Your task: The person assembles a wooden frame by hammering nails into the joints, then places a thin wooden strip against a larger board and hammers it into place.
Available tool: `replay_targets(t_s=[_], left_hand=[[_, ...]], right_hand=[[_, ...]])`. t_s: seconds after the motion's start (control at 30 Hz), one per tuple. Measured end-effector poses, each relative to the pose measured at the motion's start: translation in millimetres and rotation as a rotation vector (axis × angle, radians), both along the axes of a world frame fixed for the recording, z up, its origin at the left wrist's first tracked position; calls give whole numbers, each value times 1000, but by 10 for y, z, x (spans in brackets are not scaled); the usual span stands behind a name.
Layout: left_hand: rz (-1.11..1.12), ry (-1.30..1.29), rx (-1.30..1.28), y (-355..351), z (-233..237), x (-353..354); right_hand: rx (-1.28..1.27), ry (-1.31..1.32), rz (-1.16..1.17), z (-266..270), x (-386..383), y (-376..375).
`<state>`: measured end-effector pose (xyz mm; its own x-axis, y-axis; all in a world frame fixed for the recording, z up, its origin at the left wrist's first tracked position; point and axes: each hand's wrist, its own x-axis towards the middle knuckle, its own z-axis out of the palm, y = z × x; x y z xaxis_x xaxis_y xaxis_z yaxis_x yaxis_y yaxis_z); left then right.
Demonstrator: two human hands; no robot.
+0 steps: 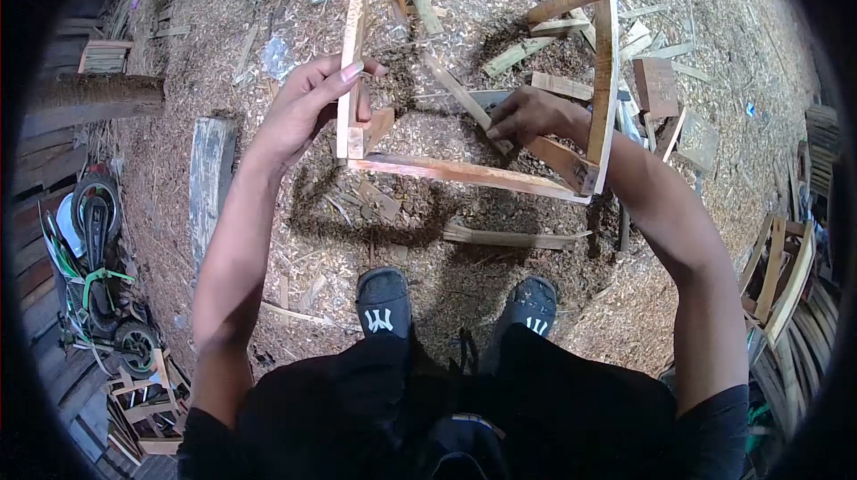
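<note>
A light wooden frame [464,170] of thin battens is held up over the ground in front of me, with short corner legs pointing away. My left hand [314,103] is closed round its left batten near the corner, thumb on top. My right hand [534,116] reaches through on the right side, its forearm passing behind the frame's right batten. Its fingers are closed at the lower end of a narrow wooden strip [460,91], which slants up and to the left inside the frame's outline.
Wood shavings cover the ground. A weathered plank [212,185] lies at left, and a stick [513,238] lies before my sandalled feet. Offcuts and a wood block [656,87] are scattered at upper right. A small green motorbike [94,275] stands at far left, wooden frames [781,279] at far right.
</note>
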<state>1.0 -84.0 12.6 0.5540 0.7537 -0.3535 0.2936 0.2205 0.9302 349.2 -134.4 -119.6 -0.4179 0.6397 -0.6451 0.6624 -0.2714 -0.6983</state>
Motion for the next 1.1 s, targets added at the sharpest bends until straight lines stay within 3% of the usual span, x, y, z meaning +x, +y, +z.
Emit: replay_targets(t_s=[0.1,0.17,0.23,0.3,0.37,0.43,0.47,0.5,0.57,0.7,0.83,0.9,0.93,1.1], left_hand=[[-19,-23,-12,18,-7,-1],[-19,-35,-16,25,-17,3],[-12,-27,-12,31,-31,-1],[-10,-25,-12,18,-33,8],[1,-39,-17,3,-22,16],[-3,-54,-35,-8,-11,25],[16,-38,-41,-26,11,34],[35,-22,-46,-40,40,47],[43,-25,-38,-69,43,66],[113,-34,-68,-148,120,119],[167,2,-93,-157,130,126],[178,5,-89,-170,137,132],[191,13,-89,-175,146,132],[209,17,-101,-210,179,122]], right_hand=[[6,93,-61,-110,55,17],[22,229,-328,-213,134,25],[68,149,-386,-105,182,26],[-70,341,-572,53,337,-24],[-4,414,-542,148,525,-109],[63,385,-592,315,616,-249],[35,406,-745,344,637,-331],[-22,330,-710,389,718,-346],[-77,378,-945,445,806,-523],[-26,452,-998,977,847,-869],[-3,441,-907,1040,1200,-1122],[17,346,-1278,1236,1122,-1236],[32,385,-1352,1405,1001,-1259],[111,604,-1398,1559,1052,-1347]])
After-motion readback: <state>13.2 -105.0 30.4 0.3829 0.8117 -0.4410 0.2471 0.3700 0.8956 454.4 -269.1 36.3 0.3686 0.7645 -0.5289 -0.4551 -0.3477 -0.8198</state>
